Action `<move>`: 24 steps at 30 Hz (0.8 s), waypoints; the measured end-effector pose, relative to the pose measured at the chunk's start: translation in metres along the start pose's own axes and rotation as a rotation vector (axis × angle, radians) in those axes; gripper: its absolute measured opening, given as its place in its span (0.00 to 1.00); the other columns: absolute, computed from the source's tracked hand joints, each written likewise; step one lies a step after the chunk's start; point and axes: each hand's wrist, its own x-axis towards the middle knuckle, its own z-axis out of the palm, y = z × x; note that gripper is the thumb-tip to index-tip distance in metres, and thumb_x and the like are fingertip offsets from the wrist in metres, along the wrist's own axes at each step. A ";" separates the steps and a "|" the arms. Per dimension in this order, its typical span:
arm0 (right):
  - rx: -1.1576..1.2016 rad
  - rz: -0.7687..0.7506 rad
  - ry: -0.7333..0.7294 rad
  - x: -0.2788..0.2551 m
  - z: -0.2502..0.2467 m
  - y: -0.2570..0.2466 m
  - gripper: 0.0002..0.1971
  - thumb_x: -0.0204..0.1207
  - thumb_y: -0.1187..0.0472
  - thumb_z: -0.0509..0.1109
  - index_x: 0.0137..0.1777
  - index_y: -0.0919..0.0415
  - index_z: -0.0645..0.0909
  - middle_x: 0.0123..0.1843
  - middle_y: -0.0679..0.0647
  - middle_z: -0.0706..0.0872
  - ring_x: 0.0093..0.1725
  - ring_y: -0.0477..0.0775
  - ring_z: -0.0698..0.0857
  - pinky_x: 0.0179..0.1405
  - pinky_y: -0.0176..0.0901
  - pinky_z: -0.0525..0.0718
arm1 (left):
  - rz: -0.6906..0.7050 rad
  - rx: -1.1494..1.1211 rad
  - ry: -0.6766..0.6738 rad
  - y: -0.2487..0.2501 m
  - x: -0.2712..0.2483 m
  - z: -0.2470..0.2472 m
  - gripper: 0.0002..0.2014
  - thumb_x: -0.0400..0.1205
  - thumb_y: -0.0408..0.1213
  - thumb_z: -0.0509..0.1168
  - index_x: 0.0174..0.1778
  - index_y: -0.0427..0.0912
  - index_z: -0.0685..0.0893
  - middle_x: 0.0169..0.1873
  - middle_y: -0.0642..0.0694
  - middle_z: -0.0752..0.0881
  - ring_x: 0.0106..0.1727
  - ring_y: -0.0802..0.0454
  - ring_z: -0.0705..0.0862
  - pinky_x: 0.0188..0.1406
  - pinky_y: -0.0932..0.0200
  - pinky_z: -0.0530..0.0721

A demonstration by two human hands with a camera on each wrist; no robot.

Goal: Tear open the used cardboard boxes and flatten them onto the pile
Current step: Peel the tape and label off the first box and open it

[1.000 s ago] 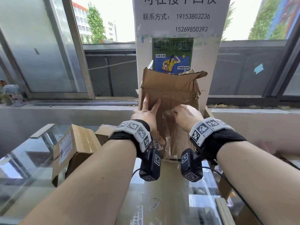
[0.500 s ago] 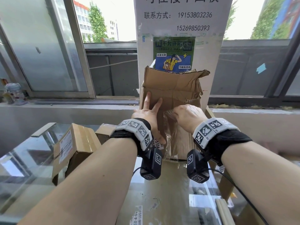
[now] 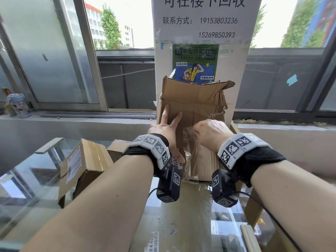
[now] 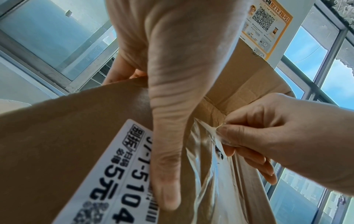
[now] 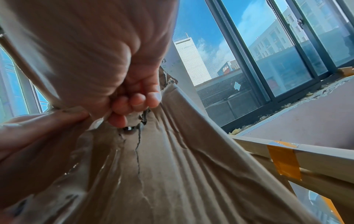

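Two hands worked one box [image 3: 192, 110], which stood upright on the glass worktop [image 3: 27, 179] against a white pillar [image 3: 205, 51] at the window, its long axis vertical and its crumpled top flaps open. It was straight ahead of the person, directly beyond both wrists. A smaller sealed carton [image 3: 81, 166] lay on the worktop well to the left, untouched.

The left hand [image 3: 166, 133] lay on the near face with its fingers straight and spread, pointing up the panel, and its thumb pressed down beside the white label [image 4: 107, 181]; it braced the box rather than gripped it. The right hand [image 3: 211, 133] was at the same height, just to the right, fingers [image 4: 229, 136] curled into a pinch on the upper end of the clear tape [image 4: 203, 159] running down the middle seam. That strip ran vertically from the pinch towards the worktop, so the pull probably had to go down and towards the body, along the seam, while the left palm held the panel still. The right hand was the nearer to the tape, in fact already on it; the tape looked wrinkled and partly lifted.
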 end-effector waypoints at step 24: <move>0.135 0.145 -0.101 -0.015 -0.006 -0.001 0.06 0.82 0.57 0.56 0.52 0.59 0.68 0.46 0.56 0.79 0.45 0.61 0.79 0.42 0.47 0.72 | 0.026 -0.042 0.011 -0.007 0.004 -0.001 0.73 0.49 0.62 0.83 0.80 0.68 0.36 0.78 0.53 0.23 0.77 0.35 0.66 0.64 0.43 0.80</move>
